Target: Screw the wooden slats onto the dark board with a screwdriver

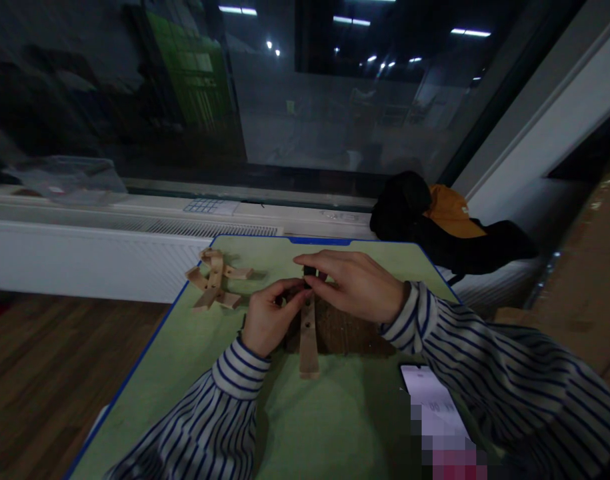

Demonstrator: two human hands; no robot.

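Observation:
My right hand (357,283) reaches in from the right, its thumb and fingers closed on a small black piece (309,271). Just below it, my left hand (275,313) pinches with thumb and forefinger at the far end of a pale wooden strip (309,357); what lies between those fingertips is too small and dark to name. The strip has dark holes along its middle and points toward me. Under it lies a dark brown wooden board (352,337), partly hidden by my hands.
Several pale wooden pieces with holes (215,283) sit joined or piled at the table's far left. A lit phone (435,407) lies front right on the green, blue-edged table (329,427). Behind are a radiator (109,247), a window sill, and a black and orange cap or cloth (449,210).

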